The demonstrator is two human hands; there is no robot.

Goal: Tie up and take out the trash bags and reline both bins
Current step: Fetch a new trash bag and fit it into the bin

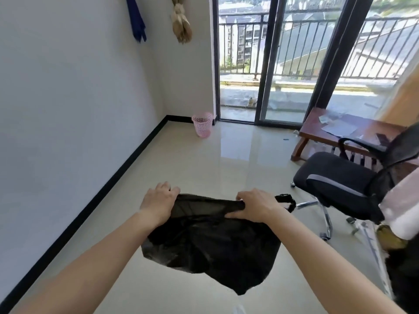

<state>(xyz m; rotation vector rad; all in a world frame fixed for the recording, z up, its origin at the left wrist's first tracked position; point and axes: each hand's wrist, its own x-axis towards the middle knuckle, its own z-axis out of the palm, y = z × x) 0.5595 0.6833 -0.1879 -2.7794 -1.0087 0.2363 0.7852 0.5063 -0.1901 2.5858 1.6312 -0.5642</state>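
This is a sparsely furnished room in an upper-floor flat, used as a home office. A black mesh office chair (347, 189) stands beside a low wooden table (335, 134) carrying papers, on a glossy tiled floor (204, 168). Sliding glass doors (269, 64) open onto a railed balcony (294, 96) facing apartment blocks. A pink bin (202, 124) sits in the corner.

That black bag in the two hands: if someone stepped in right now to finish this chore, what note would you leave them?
Left hand: gripping the left edge of the black bag's mouth.
Right hand: gripping the right edge; the bag hangs limp above the floor, mouth being spread.
Pink bin: in the far corner by the sliding glass door, no liner visible.
Done: cannot tell from here whether old bags are out.
Left: carry the bag to the pink bin and line it; a second bin is not in view.
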